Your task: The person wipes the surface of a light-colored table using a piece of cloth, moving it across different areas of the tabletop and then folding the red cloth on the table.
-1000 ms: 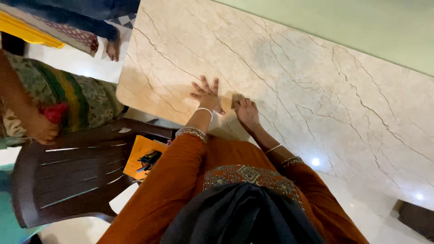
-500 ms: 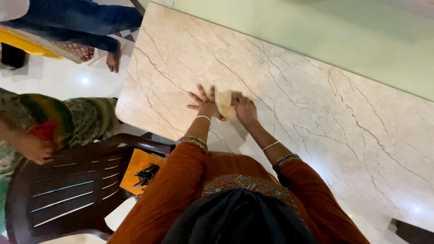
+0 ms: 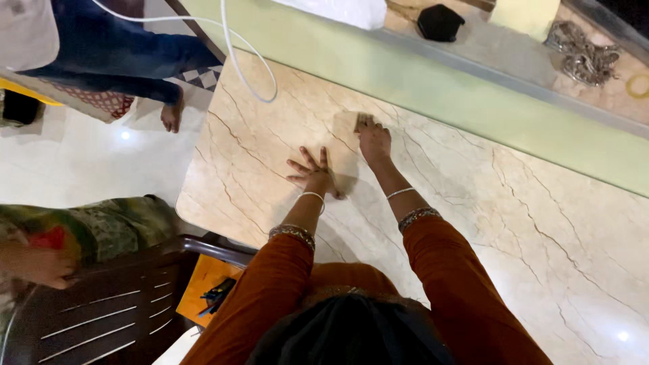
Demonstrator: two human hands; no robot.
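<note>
A beige sheet of paper [image 3: 346, 145] lies on the marble table [image 3: 514, 223], almost the same colour as the stone. My right hand [image 3: 374, 140] reaches forward with its fingertips curled on the sheet's far end. Closer to me, my left hand [image 3: 312, 172] rests flat on the table with its fingers spread, touching the sheet's near left edge. Both arms wear rust-orange sleeves and bangles.
A dark brown plastic chair [image 3: 101, 307] stands at lower left, with an orange book [image 3: 201, 284] and pens beside it. Another person's jeans-clad leg [image 3: 128, 61] and a second person in patterned green cloth [image 3: 101, 226] are at left. A white cable [image 3: 251, 74] hangs over the table's far corner; a green ledge [image 3: 439, 81] runs behind.
The folded paper held up between both hands now lies stretched flat. My right hand slid forward along it toward the ledge; my left hand moved flat onto the table.
</note>
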